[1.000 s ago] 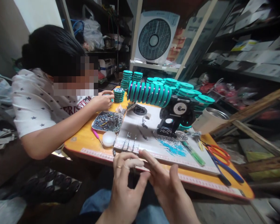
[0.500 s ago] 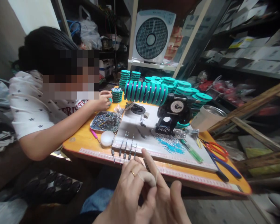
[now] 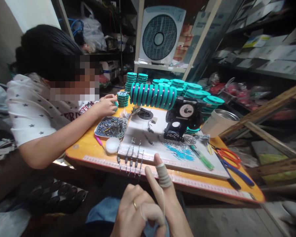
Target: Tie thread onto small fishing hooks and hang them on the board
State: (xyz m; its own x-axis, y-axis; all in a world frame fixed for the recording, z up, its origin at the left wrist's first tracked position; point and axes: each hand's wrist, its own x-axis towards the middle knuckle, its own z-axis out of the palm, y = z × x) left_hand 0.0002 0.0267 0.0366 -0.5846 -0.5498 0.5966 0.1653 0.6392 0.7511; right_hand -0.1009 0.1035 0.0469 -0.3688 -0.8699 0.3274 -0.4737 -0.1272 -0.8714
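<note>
Orange tabletop (image 3: 85,146), bare at its near-left corner; past its left edge, a co-worker's shirt (image 3: 27,115) reads partly "RIST"; the fan's (image 3: 159,34) label is too small to read; at the near edge, the left hand (image 3: 133,209) curls closed on pale tape (image 3: 164,179) wound round 1 of the right hand's (image 3: 174,204) 2 visible, outstretched fingers; 5 wired components (image 3: 131,161) lie along the near edge.

Pale wrap (image 3: 164,177) newly visible on a finger (image 3: 158,159) of the right hand (image 3: 175,204)

The left hand (image 3: 134,210) curls just beside the right hand (image 3: 175,210), whose two fingers extend forward.
</note>
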